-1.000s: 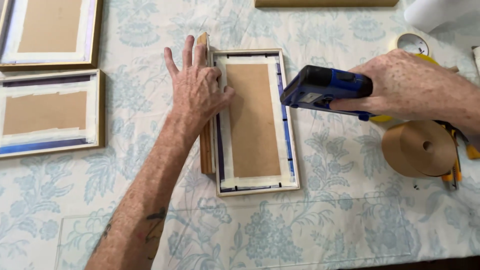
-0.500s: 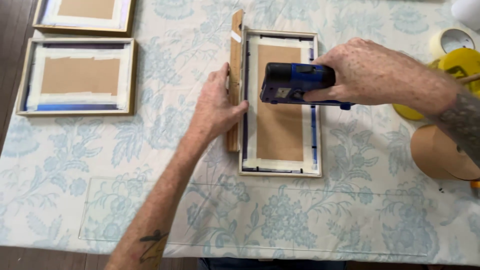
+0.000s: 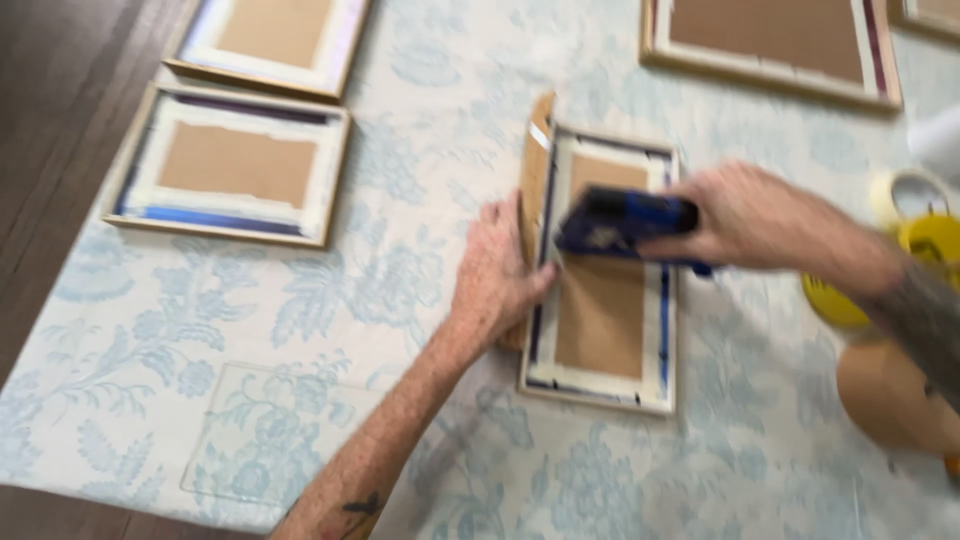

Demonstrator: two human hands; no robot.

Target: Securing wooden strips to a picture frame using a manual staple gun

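Observation:
A wooden picture frame (image 3: pixel 601 330) lies face down on the patterned tablecloth, its brown backing taped round the edges. A wooden block (image 3: pixel 536 165) stands against its left side. My left hand (image 3: pixel 497 276) presses on that left edge and the block. My right hand (image 3: pixel 755 220) grips a blue and black stapler-like tool (image 3: pixel 622 222) and holds it over the upper part of the backing. The picture is blurred by motion.
Two more taped frames (image 3: pixel 230 165) lie at the upper left, and another large frame (image 3: pixel 770 40) at the top right. Rolls of tape (image 3: pixel 905 195), a yellow object (image 3: pixel 930 245) and a brown paper roll (image 3: pixel 895 395) sit at the right. A clear sheet (image 3: pixel 265 435) lies on the cloth (image 3: pixel 180 300).
The view has shifted, so the frame sits lower and farther right. My right hand has brought the tool from the frame's right side to over its backing. My left hand stays on the left edge.

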